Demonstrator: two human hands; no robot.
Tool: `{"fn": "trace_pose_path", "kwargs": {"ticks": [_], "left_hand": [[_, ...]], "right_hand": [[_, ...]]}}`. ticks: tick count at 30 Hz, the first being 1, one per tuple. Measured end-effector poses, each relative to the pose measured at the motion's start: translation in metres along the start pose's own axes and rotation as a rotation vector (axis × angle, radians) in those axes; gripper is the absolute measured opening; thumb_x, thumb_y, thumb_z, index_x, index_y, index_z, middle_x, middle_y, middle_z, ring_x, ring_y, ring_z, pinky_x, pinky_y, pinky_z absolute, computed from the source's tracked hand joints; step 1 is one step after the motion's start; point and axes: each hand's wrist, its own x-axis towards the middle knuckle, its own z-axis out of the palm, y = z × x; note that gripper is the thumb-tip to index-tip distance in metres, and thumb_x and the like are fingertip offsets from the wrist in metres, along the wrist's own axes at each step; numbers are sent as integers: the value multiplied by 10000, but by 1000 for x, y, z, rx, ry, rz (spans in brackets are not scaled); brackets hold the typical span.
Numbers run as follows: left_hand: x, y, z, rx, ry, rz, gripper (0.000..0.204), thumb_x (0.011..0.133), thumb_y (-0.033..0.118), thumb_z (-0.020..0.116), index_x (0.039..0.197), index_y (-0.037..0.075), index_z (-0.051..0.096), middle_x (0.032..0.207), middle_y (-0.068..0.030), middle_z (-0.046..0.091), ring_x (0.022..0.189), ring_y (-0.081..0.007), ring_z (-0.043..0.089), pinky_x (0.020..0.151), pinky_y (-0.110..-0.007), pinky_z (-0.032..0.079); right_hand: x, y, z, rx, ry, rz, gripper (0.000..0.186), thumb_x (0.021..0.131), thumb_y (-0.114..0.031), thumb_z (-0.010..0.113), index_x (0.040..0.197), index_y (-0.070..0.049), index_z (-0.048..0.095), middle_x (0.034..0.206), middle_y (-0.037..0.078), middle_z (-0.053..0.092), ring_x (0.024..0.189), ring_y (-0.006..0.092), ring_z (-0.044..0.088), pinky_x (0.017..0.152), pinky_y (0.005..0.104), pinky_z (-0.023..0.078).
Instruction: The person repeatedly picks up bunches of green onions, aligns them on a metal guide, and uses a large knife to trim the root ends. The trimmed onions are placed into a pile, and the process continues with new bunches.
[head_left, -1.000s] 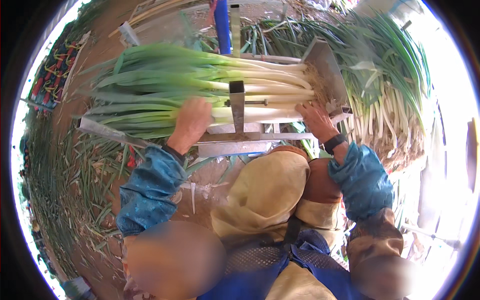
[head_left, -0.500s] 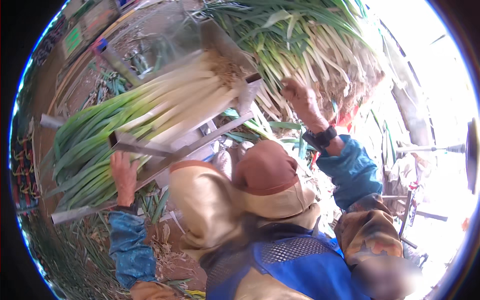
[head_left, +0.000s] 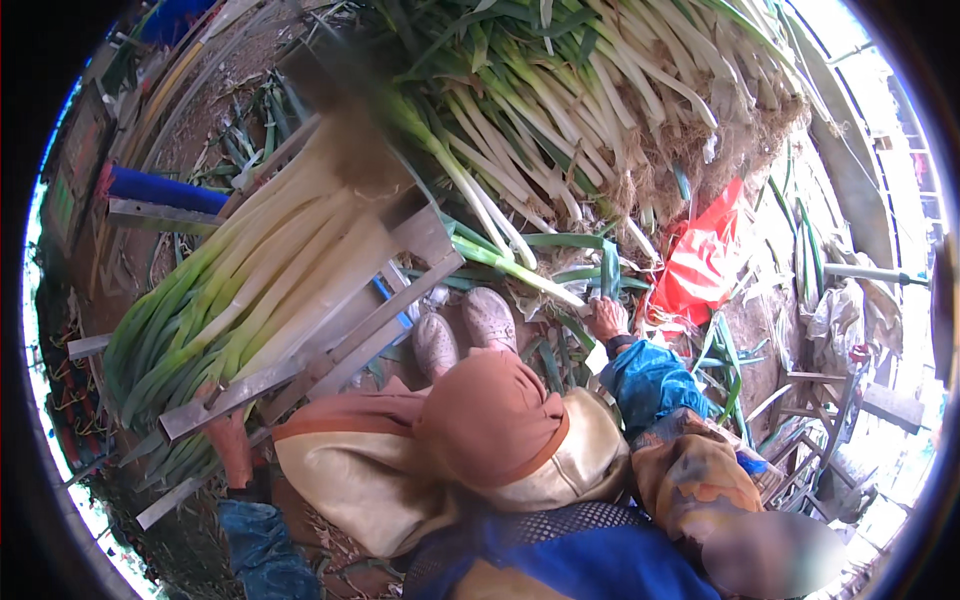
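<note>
I have the left hand [head_left: 229,445] by the near post of the metal rack [head_left: 425,238], beside the leafy ends of the leeks [head_left: 270,240] lying in it; the post covers its fingers, so I can't tell their grip. I'd keep pressure light there to spare the leaves. Rightward, a loose stalk [head_left: 510,263] lies low, its end at the right hand [head_left: 608,322]. Those fingers reach down, closure unclear; I'd take the firm shank, not the leaf.

A dull brown earthen floor [head_left: 125,285] spreads at the frame's left; a brown, thin-barred rack [head_left: 815,377] stands lower right; white daylight [head_left: 905,110] glares upper right.
</note>
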Motion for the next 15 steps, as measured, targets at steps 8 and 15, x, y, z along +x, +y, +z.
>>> {"fn": "trace_pose_path", "kwargs": {"ticks": [8,15], "left_hand": [[6,4,3,86,30,91,367,713,73,659,1049,-1,530,1094,-149,504,1052,-349,446,916,-437,343],[3,1,-7,212,50,190,337,724,69,632,1034,1,520,1054,-164,495,1008,-353,450,866,-447,356]], "right_hand": [[-1,-24,-94,1044,-111,293,242,783,-227,621,872,-8,568,682,53,593,625,131,561,587,292,450],[82,-120,-137,1322,10,232,197,783,-175,634,862,-19,543,681,2,487,587,82,448,494,241,390]]}}
